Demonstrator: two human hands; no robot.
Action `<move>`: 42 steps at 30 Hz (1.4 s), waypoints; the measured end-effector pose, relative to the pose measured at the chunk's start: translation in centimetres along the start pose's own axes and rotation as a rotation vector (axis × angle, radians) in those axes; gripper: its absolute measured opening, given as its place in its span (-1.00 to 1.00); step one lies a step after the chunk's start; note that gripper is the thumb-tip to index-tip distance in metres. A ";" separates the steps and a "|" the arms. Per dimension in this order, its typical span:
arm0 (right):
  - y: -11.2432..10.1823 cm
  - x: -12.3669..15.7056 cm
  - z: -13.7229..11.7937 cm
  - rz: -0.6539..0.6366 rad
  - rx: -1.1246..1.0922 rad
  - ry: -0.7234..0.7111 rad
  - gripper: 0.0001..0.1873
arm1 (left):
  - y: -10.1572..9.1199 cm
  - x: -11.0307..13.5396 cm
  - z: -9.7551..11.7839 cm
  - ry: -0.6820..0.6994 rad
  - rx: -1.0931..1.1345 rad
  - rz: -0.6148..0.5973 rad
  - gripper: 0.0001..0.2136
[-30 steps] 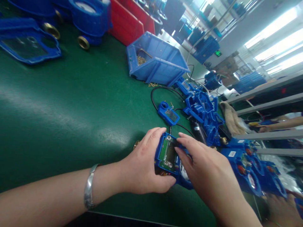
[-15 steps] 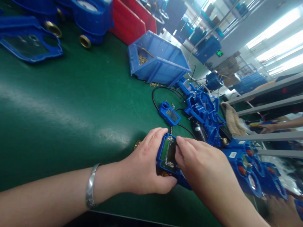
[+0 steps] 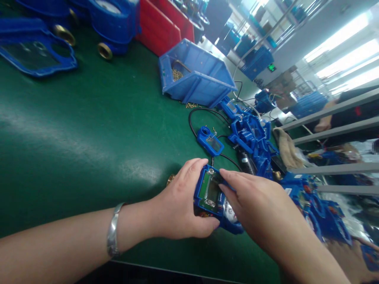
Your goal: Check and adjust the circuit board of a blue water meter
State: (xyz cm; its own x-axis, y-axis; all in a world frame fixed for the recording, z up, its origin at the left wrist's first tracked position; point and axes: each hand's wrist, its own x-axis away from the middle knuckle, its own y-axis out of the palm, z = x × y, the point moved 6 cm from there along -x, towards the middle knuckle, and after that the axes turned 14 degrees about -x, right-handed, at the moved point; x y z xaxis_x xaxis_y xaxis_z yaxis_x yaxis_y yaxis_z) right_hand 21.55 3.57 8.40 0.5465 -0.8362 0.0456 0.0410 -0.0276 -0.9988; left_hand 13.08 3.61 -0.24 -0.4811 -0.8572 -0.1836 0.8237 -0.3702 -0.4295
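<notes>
A blue water meter (image 3: 233, 227) with an uncovered electronics compartment is held low over the green table. In the compartment sits a green circuit board (image 3: 205, 188) with a dark display. My left hand (image 3: 180, 205) wraps around the housing from the left, thumb along its near side. The thumb and fingertips of my right hand (image 3: 257, 205) press at the right edge of the board, partly covering the meter's dial (image 3: 229, 212). Just beyond my hands lies a small blue cover (image 3: 209, 141) with a clear window and loose screws on it.
A blue bin (image 3: 213, 88) holds brass screws, with more spilled beside it. Red bins (image 3: 160, 29) stand behind. Blue covers (image 3: 254, 136) are heaped near a black cable (image 3: 191, 122). Other meters (image 3: 112, 23) stand far left and right. Another person's hand (image 3: 340, 256) is at lower right.
My right hand has shifted its fingers on the board's edge and its thumb has parted from the index finger. More of the meter's dial shows. My left hand keeps its hold.
</notes>
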 end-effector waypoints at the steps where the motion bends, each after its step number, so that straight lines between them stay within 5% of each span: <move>1: 0.2 0.0 -0.1 -0.007 0.023 0.040 -0.78 | 0.0 0.0 0.0 0.000 0.001 0.004 -0.18; 6: 1.0 -0.4 -0.5 -0.142 0.119 0.189 -0.81 | 0.1 0.0 0.0 0.009 0.012 0.027 -0.19; 15: 1.3 -1.1 -0.7 -0.291 0.165 0.188 -0.90 | -0.1 -0.1 0.2 0.015 0.011 -0.001 -0.18; 25: 0.0 -1.1 0.8 -0.140 -0.021 -0.068 -0.87 | 0.1 -0.1 -0.1 -0.054 0.019 -0.048 -0.18; 33: 0.2 -0.4 0.2 0.058 -0.009 0.094 -0.85 | 0.1 0.0 -0.2 -0.053 -0.010 -0.052 -0.14; 42: 0.9 0.3 -0.9 0.112 0.122 -0.029 -0.76 | 0.3 0.1 -0.1 -0.006 -0.016 -0.041 -0.15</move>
State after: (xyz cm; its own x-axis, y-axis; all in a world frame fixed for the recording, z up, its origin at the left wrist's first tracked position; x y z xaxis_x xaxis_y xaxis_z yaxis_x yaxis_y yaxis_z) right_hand 21.03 2.79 7.53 0.5773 -0.8141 -0.0635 0.0786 0.1328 -0.9880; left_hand 13.27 3.42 -0.48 -0.5125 -0.8436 -0.1602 0.7984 -0.3996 -0.4504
